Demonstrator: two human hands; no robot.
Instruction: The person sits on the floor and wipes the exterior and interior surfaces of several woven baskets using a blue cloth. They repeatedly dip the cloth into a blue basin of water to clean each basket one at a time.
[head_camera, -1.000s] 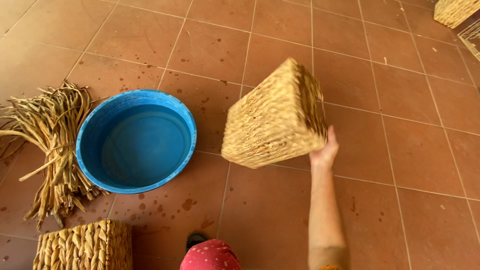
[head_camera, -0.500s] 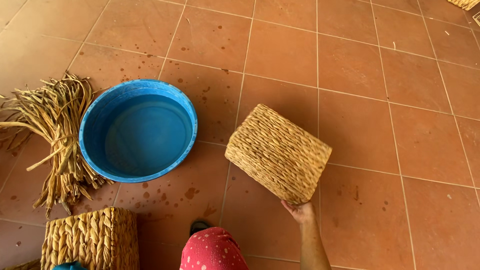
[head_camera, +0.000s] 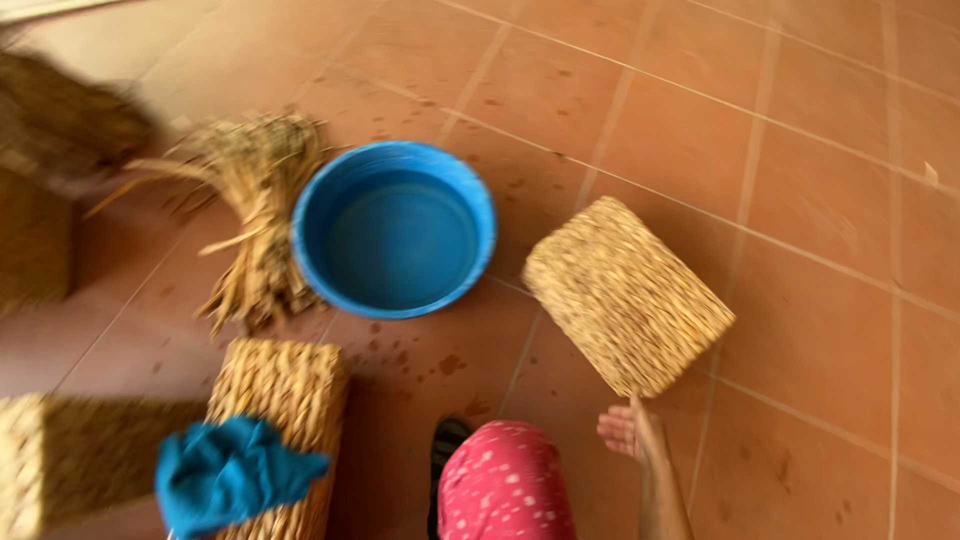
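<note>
- Bare tiled floor (head_camera: 800, 150) lies open to the right and beyond the woven basket (head_camera: 625, 295).
- Blue basin (head_camera: 395, 230) blocks the middle.
- Dried reeds (head_camera: 255, 215) and another basket (head_camera: 285, 400) crowd the left.

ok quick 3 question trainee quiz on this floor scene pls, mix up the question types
1. True or false: the right hand is clamped around the woven basket.
2. Multiple choice: what lies on the woven block at lower left? A) a blue cloth B) a knife C) a coil of rope
3. Fill in: the blue basin sits between the bundle of dried fibres and the ____.

Key
1. False: the hand is open, just below the basket's lower corner; contact cannot be told.
2. A
3. woven basket
</note>
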